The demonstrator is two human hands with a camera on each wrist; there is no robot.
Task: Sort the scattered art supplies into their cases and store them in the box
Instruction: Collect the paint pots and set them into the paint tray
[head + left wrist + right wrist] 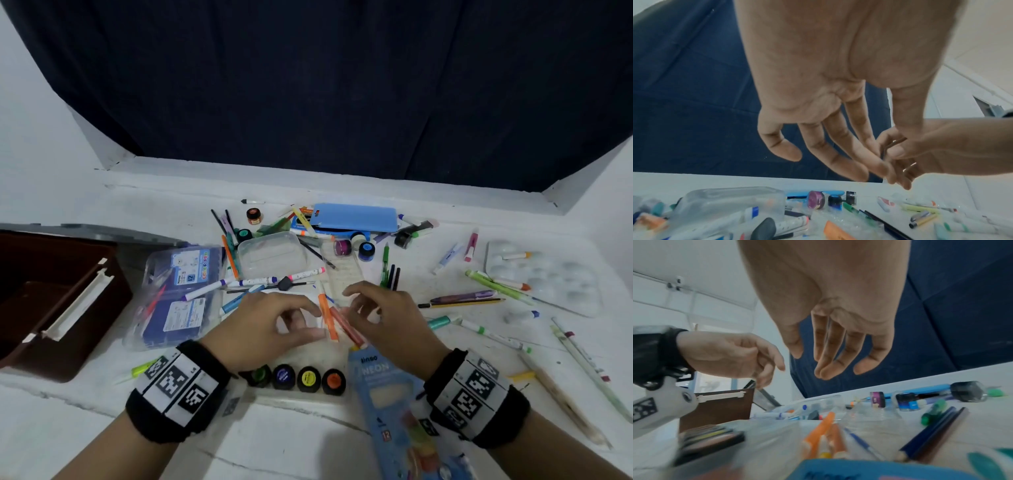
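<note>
Both hands hover side by side over a clear plastic sleeve (305, 346) at the table's middle. An orange marker (327, 320) and a reddish one (346, 325) lie in it, between the hands. My left hand (317, 322) has relaxed fingers (838, 155) and holds nothing. My right hand (347, 303) hangs with fingers (828, 360) pointing down, nothing seen in them. A blue NEON pack (383, 383) lies under the right wrist. A row of paint pots (298, 377) sits near the left wrist. The brown box (51, 301) stands open at far left.
Two clear colour-pen cases (181, 291) lie beside the box. A clear tub (270, 253), a blue pencil case (356, 216), paint jars (342, 247) and a white palette (544, 274) sit further back. Loose pens and pencils (459, 303) are scattered to the right.
</note>
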